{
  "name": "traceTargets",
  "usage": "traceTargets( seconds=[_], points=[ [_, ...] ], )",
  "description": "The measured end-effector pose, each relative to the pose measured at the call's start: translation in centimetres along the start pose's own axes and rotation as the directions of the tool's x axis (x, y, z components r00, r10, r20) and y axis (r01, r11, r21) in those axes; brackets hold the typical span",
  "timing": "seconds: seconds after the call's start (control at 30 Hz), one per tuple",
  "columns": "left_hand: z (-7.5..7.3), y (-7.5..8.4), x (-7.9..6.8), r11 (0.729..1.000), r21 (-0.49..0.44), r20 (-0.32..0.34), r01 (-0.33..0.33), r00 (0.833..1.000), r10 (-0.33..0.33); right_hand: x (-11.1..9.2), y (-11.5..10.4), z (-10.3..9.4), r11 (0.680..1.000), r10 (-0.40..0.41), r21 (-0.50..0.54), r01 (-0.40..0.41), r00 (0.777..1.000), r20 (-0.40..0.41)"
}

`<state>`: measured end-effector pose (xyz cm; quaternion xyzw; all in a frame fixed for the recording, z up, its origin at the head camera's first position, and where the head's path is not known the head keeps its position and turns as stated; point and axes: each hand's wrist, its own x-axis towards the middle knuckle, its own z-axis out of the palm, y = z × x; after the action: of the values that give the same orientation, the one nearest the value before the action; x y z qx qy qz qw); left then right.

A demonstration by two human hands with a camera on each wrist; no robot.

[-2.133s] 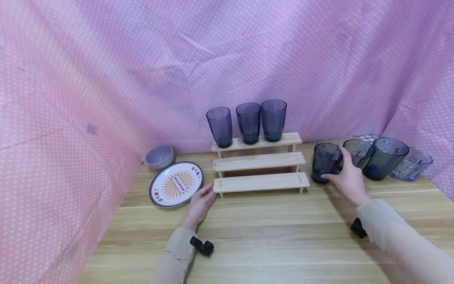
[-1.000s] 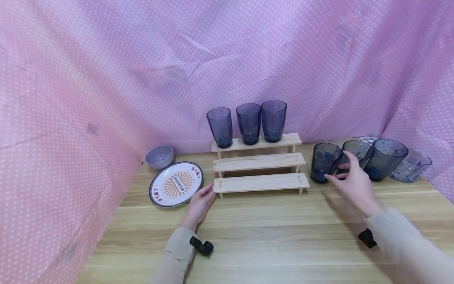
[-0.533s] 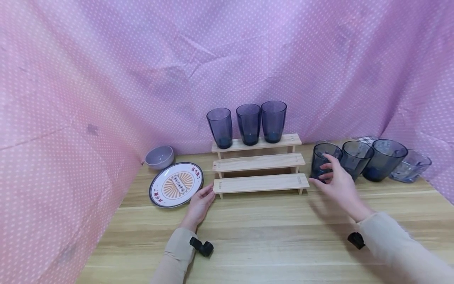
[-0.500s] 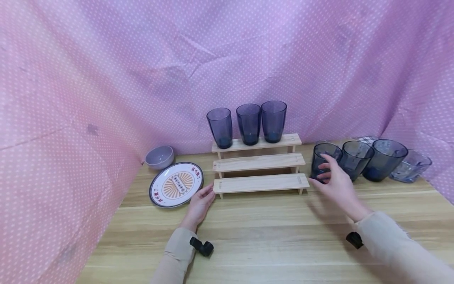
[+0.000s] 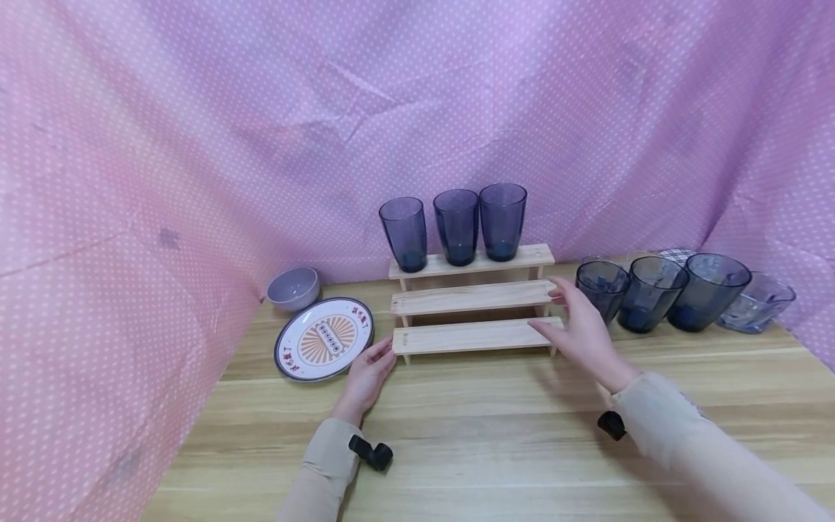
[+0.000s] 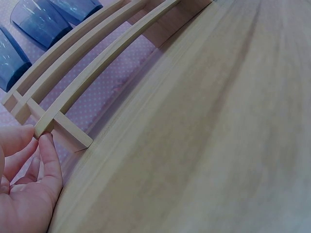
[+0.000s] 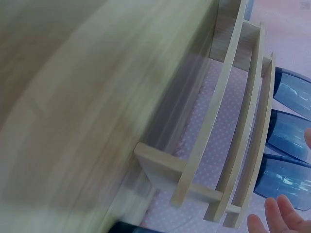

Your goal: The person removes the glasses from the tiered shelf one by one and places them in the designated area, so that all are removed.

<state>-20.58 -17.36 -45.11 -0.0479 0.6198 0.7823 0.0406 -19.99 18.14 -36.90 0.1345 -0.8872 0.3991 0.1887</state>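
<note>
A wooden rack (image 5: 470, 299) with three stepped shelves stands near the back of the tabletop (image 5: 483, 420), carrying three dark blue tumblers (image 5: 457, 228) upright on its top shelf, the middle and right ones close together. The left hand (image 5: 367, 375) pinches the left end of the lowest shelf, thumb against finger, as the left wrist view shows. The right hand (image 5: 583, 337) is at the rack's right end with thumb and fingers spread apart, its grip holding nothing; whether a fingertip touches the wood I cannot tell. Just beyond this hand, three more tumblers (image 5: 652, 293) stand in a row, the nearest partly hidden behind it, and a clear glass dish (image 5: 757, 304) sits at the row's far end, crowding that side. Something white with a dark grid (image 5: 677, 256) shows partly behind them. On the other side, a dark-rimmed plate (image 5: 325, 338) lies just beside the left hand, with a grey bowl (image 5: 293, 288) behind it. The pink dotted cloth (image 5: 417, 109) rises close behind the rack along the tabletop's rear edge and also borders its left edge. In front of the rack, wood grain runs between the two sleeved forearms down to the bottom of the head view.
</note>
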Motion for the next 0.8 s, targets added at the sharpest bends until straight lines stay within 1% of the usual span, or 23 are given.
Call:
traceTargets(
  seconds=[0.13,0.23,0.37,0.6,0.8],
  points=[
    [0.1,0.0,-0.1,1.000,-0.004,-0.004,-0.001,1.000,0.001,0.8,-0.4,0.6,1.000,0.004,0.012,-0.004,1.000,-0.001],
    [0.1,0.1,-0.1,1.000,-0.007,-0.004,-0.001,1.000,0.001,1.4,-0.7,1.0,1.000,0.023,0.001,-0.023,1.000,-0.005],
    [0.1,0.0,-0.1,1.000,-0.012,-0.007,0.003,1.000,-0.003,2.5,-0.9,1.5,0.999,0.040,-0.011,-0.040,0.999,-0.027],
    [0.0,-0.1,0.0,1.000,-0.015,-0.006,0.002,1.000,-0.002,4.1,-1.2,1.8,0.996,0.070,0.064,-0.065,0.995,-0.074],
    [0.0,-0.2,0.0,1.000,-0.018,-0.006,-0.004,1.000,0.004,5.6,-1.5,1.8,0.992,0.100,0.091,-0.091,0.991,-0.093]
  ],
)
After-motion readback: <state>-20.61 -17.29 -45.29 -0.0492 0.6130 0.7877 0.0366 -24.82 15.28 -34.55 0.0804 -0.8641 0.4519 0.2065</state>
